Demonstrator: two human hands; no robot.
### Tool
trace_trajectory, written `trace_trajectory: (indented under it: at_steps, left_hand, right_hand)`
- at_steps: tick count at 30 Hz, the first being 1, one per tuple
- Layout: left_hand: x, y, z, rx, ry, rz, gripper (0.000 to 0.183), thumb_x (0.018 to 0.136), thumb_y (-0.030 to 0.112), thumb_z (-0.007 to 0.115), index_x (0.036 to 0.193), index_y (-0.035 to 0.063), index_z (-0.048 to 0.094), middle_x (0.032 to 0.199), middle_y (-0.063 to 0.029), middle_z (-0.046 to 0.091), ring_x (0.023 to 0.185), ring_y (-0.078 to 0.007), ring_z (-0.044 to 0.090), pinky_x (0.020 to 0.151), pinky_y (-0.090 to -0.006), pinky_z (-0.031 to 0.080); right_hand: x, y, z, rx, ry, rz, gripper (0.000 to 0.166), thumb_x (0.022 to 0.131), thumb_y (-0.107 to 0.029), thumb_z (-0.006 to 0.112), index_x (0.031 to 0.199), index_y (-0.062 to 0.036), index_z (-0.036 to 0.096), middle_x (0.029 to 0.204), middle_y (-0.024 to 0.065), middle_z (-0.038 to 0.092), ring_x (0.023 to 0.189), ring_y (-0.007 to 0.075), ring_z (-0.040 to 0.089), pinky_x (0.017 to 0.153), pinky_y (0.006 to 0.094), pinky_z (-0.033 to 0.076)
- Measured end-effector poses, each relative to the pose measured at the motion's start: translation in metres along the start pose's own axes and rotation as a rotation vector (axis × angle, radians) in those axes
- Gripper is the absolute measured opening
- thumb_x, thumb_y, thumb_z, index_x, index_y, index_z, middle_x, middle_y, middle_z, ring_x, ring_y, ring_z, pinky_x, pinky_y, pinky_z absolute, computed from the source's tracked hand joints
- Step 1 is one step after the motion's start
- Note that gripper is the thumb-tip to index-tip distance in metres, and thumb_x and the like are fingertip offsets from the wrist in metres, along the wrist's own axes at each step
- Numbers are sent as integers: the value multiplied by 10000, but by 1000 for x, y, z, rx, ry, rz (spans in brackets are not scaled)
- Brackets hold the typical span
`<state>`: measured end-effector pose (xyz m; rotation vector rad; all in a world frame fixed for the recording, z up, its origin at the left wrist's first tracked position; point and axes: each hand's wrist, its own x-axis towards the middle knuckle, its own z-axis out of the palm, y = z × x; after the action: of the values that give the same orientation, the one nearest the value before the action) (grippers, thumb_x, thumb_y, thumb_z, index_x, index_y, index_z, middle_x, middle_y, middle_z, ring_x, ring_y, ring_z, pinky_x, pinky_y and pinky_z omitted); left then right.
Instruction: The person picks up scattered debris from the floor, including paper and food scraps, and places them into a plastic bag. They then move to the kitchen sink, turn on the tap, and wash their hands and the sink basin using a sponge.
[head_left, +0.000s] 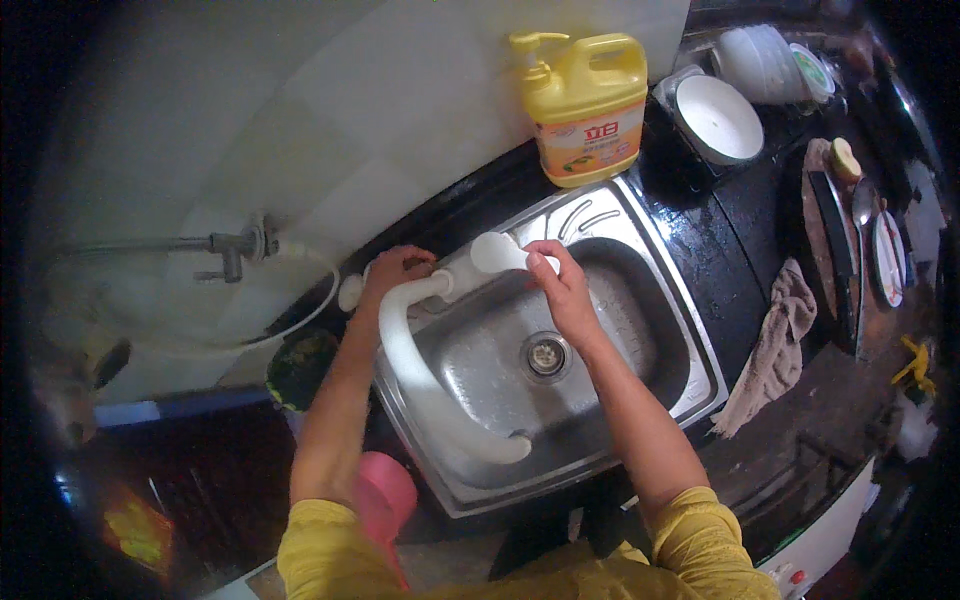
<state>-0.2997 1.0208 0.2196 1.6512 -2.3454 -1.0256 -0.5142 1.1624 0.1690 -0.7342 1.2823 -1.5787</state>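
A white faucet (484, 262) with a thick curved spout (405, 345) stands at the back edge of a stainless steel sink (480, 360). The spout arches out over the basin, and no water shows at its mouth. My right hand (559, 285) grips the white lever (553, 264) at the faucet's right end, thumb on top. My left hand (397, 270) is behind the spout, beside the faucet's left end, with its fingers curled and partly hidden. A round white knob (350, 292) is just left of that wrist. Whether the left hand holds anything is unclear.
A yellow pump jug of detergent (589, 112) stands behind the sink. To the right are a white bowl (720, 120), a grey-brown rag (776, 345), a black-handled knife (832, 225) and a spoon (862, 206). A pink dipper (386, 491) is below left; a wall tap (229, 251) has a white hose.
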Motion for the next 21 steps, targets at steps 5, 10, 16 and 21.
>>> trace_trajectory:
  at_steps: [5, 10, 16, 21]
  left_hand:
    - [-52, 11, 49, -89, 327, 162, 193, 722, 131, 655, 891, 39, 629, 898, -138, 626, 853, -303, 573, 784, -403, 427]
    - [-67, -20, 67, -65, 252, 115, 249, 819, 119, 508, 1036, 29, 594, 1044, -201, 572, 1013, -367, 525, 876, -421, 412]
    - [-80, -61, 118, -351, 260, 154, 151, 766, 96, 548, 883, 62, 636, 1024, -131, 573, 1022, -326, 498, 922, -417, 387]
    - [-126, -27, 116, 57, 392, 67, 182, 768, 73, 565, 942, 49, 613, 1053, -131, 565, 979, -340, 514, 905, -400, 398]
  right_hand:
    - [0, 3, -11, 56, 43, -16, 232, 902, -279, 544, 1018, -79, 564, 768, -6, 560, 702, 80, 509, 645, 226, 412]
    - [-10, 10, -12, 122, 15, 110, 267, 890, -261, 570, 1046, -50, 525, 866, 58, 612, 801, 133, 597, 681, 255, 467]
    - [-67, 73, -16, 47, -63, 271, 229, 846, -172, 607, 1013, -40, 524, 861, 51, 602, 765, 133, 588, 644, 267, 481]
    - [-97, 115, -26, -251, -160, 248, 164, 860, -176, 553, 958, -46, 575, 775, 32, 601, 662, 120, 562, 600, 281, 474]
